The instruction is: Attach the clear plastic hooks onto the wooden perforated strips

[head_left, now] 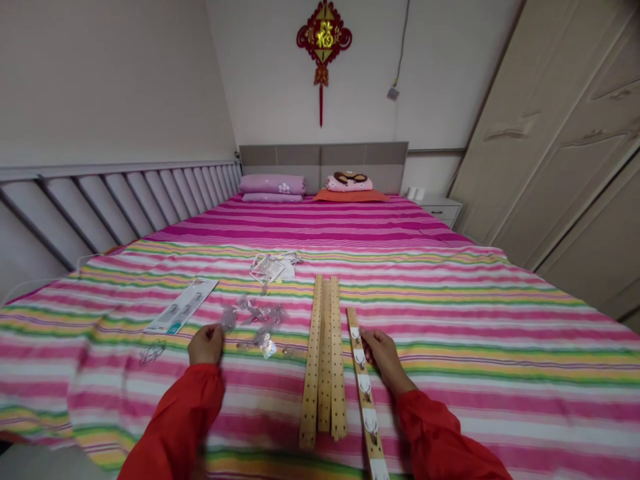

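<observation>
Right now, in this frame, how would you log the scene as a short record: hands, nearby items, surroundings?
left hand: beside scattered clear plastic pieces; grip unclear
right hand: at the right edge of the hook strip, towards its far end
hook strip: wooden, white-backed hooks along it
between hands: three perforated wooden strips, side by side
left side: flat card
surface: striped sheet on a bed
background: headboard, red wall ornament

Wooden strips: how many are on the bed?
4: three grouped at centre, left strip, middle strip and right strip; a separate strip with white hooks lies beside the right hand. More could be hidden beneath the group.
</observation>
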A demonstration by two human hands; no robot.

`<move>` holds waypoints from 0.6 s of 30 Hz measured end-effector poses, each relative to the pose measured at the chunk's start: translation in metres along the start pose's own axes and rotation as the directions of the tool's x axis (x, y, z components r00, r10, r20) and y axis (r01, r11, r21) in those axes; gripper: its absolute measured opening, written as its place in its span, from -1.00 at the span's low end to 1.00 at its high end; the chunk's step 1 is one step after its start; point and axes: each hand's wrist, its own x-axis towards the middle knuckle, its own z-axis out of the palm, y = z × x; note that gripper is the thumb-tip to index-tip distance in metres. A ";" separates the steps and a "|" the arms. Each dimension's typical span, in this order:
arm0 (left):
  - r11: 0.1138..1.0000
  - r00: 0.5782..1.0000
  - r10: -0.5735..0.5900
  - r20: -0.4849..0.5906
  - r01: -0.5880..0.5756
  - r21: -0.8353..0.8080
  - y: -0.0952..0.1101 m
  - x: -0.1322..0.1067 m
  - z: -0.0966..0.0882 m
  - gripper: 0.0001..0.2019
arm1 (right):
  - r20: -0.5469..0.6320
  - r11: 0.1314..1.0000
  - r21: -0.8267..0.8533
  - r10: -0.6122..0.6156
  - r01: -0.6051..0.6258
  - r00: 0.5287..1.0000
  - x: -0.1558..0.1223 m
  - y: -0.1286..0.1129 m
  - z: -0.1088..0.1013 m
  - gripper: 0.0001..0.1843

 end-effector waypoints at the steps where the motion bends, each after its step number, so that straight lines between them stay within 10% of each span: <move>1: 0.998 0.999 -0.037 0.000 0.037 -0.041 -0.004 0.001 -0.001 -0.81 | 0.001 1.000 -0.002 0.002 -0.002 1.000 0.000 0.000 0.000 -0.56; 9: 0.863 0.978 -0.202 -0.061 0.148 -0.483 -0.007 -0.010 -0.002 -0.79 | -0.006 1.000 0.000 0.024 -0.024 1.000 -0.003 -0.004 0.001 -0.58; 14: 0.935 0.951 -0.180 -0.250 0.087 -0.343 -0.002 -0.009 -0.010 -0.80 | -0.010 0.999 0.011 0.034 -0.034 0.999 -0.004 -0.005 0.001 -0.58; 18: 0.982 0.976 -0.071 -0.206 0.032 -0.187 -0.004 -0.013 -0.014 -0.72 | -0.001 0.999 0.022 0.034 -0.034 0.999 -0.004 -0.005 0.001 -0.58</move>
